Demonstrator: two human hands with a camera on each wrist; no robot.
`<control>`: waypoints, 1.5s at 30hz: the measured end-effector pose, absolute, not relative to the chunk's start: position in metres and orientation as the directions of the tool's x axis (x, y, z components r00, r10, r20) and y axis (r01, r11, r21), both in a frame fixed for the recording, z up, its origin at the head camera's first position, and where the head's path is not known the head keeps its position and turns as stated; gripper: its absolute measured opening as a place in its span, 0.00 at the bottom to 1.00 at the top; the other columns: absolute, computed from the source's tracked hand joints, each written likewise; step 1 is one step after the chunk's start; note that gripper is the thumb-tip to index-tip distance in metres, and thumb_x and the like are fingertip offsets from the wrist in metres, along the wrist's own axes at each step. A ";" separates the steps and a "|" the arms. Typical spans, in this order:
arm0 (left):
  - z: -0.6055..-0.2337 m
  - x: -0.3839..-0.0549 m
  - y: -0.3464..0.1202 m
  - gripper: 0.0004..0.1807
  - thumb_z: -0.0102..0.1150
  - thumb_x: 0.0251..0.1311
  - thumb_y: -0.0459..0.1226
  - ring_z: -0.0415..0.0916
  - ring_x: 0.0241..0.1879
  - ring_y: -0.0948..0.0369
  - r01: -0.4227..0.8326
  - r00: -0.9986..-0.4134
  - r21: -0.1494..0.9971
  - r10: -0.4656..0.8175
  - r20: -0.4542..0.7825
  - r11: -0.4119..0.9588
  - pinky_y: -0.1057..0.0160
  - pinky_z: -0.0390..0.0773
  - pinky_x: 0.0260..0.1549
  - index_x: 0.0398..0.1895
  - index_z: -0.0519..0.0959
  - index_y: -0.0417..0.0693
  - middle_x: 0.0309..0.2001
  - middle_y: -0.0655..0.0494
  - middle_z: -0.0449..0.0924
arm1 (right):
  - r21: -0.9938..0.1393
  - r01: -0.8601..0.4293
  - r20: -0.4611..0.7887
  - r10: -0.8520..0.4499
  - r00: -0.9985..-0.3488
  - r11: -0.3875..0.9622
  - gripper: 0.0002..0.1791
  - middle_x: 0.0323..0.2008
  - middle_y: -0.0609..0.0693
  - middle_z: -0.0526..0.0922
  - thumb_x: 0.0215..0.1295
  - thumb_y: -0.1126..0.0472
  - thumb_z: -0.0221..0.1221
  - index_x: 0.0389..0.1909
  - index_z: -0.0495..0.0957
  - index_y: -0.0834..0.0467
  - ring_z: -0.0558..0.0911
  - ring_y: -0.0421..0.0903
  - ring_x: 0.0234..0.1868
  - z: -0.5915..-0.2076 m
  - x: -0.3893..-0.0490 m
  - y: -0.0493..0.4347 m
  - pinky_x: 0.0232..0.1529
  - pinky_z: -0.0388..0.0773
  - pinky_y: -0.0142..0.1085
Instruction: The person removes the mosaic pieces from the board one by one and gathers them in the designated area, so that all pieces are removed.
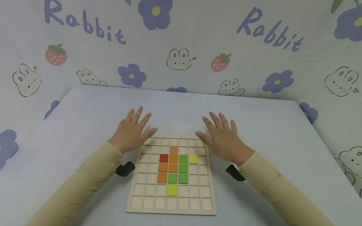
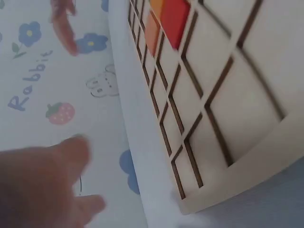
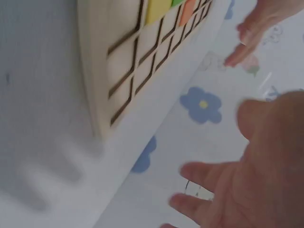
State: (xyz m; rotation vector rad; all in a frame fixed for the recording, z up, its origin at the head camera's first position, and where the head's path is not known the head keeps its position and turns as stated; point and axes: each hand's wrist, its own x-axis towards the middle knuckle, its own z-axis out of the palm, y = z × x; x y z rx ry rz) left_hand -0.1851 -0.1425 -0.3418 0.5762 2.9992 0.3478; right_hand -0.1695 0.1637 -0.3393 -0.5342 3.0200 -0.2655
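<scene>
Between the two forearms lies a wooden grid board (image 1: 171, 212) with square cells. Near its middle sit a red tile (image 1: 163, 158), several orange tiles (image 1: 172, 167), several green tiles (image 1: 183, 168) and two yellow tiles (image 1: 172, 190). My left hand (image 1: 131, 131) is spread over the board's far left corner, fingers apart and holding nothing. Over the far right corner my right hand (image 1: 222, 136) is spread the same way, with nothing in it. In the left wrist view the red tile (image 2: 175, 21) shows near the top; the right wrist view shows a yellow tile (image 3: 158, 10).
The board rests on a white-covered table (image 1: 99, 110). Behind it hangs a pale cloth (image 1: 181, 34) printed with rabbits, flowers and strawberries. A dark wrist-worn piece (image 1: 125, 169) shows below the left wrist, and another dark piece (image 1: 235, 173) below the right.
</scene>
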 end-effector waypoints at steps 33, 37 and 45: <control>-0.364 -0.129 -0.159 0.46 0.56 0.55 0.64 0.59 0.67 0.41 0.550 -0.806 0.213 0.581 -0.117 0.807 0.34 0.67 0.50 0.72 0.60 0.51 0.71 0.40 0.56 | -0.281 -0.540 -0.098 -0.583 -0.807 0.794 0.14 0.35 0.46 0.70 0.60 0.58 0.66 0.38 0.71 0.59 0.68 0.45 0.43 -0.354 -0.138 0.132 0.44 0.69 0.37; -0.364 -0.130 -0.158 0.46 0.57 0.55 0.64 0.59 0.67 0.41 0.557 -0.805 0.204 0.584 -0.107 0.805 0.34 0.67 0.50 0.72 0.60 0.50 0.71 0.40 0.57 | -0.271 -0.578 -0.072 -0.615 -0.785 0.770 0.17 0.37 0.46 0.73 0.60 0.60 0.66 0.48 0.73 0.57 0.70 0.43 0.43 -0.355 -0.138 0.134 0.44 0.72 0.35; -0.359 -0.133 -0.155 0.46 0.56 0.56 0.63 0.59 0.66 0.42 0.572 -0.792 0.204 0.600 -0.115 0.795 0.34 0.67 0.50 0.72 0.60 0.50 0.71 0.40 0.57 | -0.147 -0.717 0.030 -0.721 -0.692 0.682 0.17 0.33 0.44 0.72 0.59 0.58 0.66 0.49 0.78 0.49 0.68 0.41 0.35 -0.358 -0.140 0.141 0.37 0.71 0.31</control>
